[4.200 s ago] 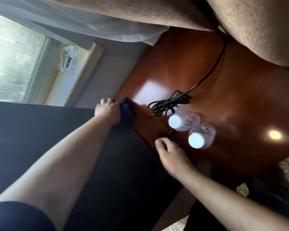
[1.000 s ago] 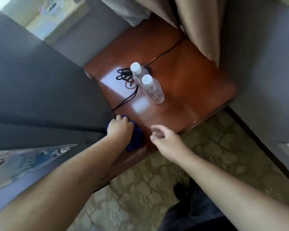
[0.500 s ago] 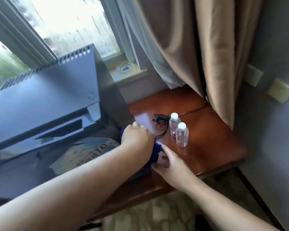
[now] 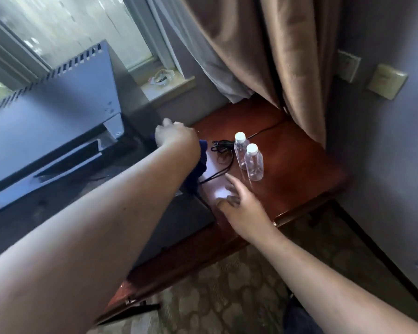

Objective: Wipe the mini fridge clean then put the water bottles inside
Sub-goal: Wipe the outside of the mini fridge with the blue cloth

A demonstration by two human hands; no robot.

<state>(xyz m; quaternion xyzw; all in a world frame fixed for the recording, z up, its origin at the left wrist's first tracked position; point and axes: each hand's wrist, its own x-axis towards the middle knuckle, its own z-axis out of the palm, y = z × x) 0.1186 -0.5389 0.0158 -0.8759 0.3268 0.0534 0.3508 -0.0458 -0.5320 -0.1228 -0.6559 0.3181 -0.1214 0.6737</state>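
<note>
Mini fridge (image 4: 65, 141): dark box under my left forearm; its right side is where my left hand works.
Left hand (image 4: 176, 137): fingers curled over a dark blue cloth (image 4: 198, 165), gripping it against the fridge's upper right edge; the cloth hangs down below my wrist.
Right hand (image 4: 239, 208): open, fingers loosely spread, holding nothing; it sits low over the table near the fridge's front right corner. Whether the fingertips touch the wood, I cannot tell.
Water bottles (image 4: 247, 157): two clear ones with white caps, upright, touching or nearly so, just beyond my right fingers and to the right of my left hand.
Black cord (image 4: 221, 149): bundled between the cloth and the bottles, one strand running toward my right hand, another back toward the curtain.
Wooden table (image 4: 299, 165): glossy reddish-brown; it carries fridge, cord and bottles.
Curtain (image 4: 275, 56): tan, hanging behind the bottles.
Window (image 4: 70, 27): beyond the fridge, far from both hands.
</note>
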